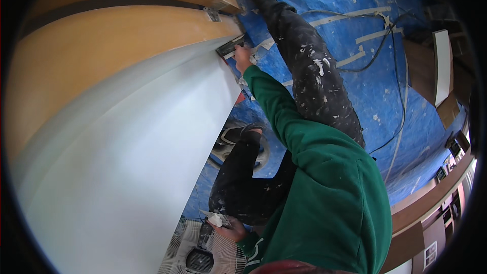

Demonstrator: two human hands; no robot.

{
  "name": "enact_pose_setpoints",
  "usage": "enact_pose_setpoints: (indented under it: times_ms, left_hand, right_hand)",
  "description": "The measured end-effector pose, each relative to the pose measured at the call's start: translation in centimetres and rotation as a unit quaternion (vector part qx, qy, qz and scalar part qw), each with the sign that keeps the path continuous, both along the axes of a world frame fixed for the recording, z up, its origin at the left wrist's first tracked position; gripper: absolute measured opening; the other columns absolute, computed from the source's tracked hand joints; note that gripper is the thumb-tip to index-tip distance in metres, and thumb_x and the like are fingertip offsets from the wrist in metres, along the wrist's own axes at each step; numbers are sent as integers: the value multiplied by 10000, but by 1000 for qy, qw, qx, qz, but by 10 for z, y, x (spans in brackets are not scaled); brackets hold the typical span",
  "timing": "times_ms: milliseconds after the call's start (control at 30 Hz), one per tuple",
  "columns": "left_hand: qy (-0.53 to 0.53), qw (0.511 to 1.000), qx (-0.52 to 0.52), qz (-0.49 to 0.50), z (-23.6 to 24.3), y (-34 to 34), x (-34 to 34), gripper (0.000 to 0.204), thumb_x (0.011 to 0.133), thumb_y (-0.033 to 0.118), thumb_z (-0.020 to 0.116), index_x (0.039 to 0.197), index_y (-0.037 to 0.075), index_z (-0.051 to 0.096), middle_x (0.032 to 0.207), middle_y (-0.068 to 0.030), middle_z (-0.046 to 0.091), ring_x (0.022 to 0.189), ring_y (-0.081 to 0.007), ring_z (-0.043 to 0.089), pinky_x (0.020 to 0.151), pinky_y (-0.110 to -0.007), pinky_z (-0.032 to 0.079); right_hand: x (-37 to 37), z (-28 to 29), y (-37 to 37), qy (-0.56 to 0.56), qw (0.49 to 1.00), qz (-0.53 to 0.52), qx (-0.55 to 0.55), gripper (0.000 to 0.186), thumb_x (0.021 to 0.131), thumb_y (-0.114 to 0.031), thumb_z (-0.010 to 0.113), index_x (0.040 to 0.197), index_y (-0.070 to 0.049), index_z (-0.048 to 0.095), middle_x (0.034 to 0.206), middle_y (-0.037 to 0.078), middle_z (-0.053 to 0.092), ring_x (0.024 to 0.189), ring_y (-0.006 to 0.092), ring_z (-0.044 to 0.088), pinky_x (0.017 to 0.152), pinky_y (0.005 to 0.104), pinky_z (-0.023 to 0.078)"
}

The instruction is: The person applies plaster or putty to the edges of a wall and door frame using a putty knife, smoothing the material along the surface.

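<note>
My right hand [243, 58] reaches far forward and grips a wide, dark-backed filling knife [231, 47]. The knife sits against the far end of the white wall panel [132, 137], just below a wooden edge. Close to my body, my left hand [231, 229] is closed around a flat spatula [207, 214] with a lump of white filler [217, 219] on it. Part of the spatula's handle is hidden by my fingers.
A wire-caged fan [200, 259] stands beside my left hand. Blue sheeting [378, 96] with tape strips covers the floor, and a dark cable [393, 66] runs across it. Wooden shelving [101, 30] borders the panel. Brown boards [423, 71] lean at the right.
</note>
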State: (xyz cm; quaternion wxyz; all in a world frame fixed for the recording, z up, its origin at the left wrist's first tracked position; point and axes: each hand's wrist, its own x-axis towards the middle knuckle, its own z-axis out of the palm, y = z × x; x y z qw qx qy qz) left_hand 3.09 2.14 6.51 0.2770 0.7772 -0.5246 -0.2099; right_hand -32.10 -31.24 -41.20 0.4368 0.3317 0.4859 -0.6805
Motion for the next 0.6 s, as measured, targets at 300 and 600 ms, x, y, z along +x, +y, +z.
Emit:
enact_pose_setpoints:
  times_ms: [300,600]
  left_hand:
    - [-119,991,47,-51,4,-1,14,639,874,-104,535,1471,-85,309,1385,-250,497,1217,-298,556,1061,-382,420]
    - [-204,975,91,-12,18,11,-14,678,827,-130,582,1452,-97,319,1362,-257,503,1211,-296,554,1060,-385,416]
  right_hand:
    - [1,-39,-15,141,988,34,59,300,874,-79,577,1164,-5,596,1042,127,658,911,249,642,673,390,520]
    - [18,22,-31,171,981,44,84,344,879,-37,555,1211,44,594,1108,166,673,1023,286,628,913,375,462]
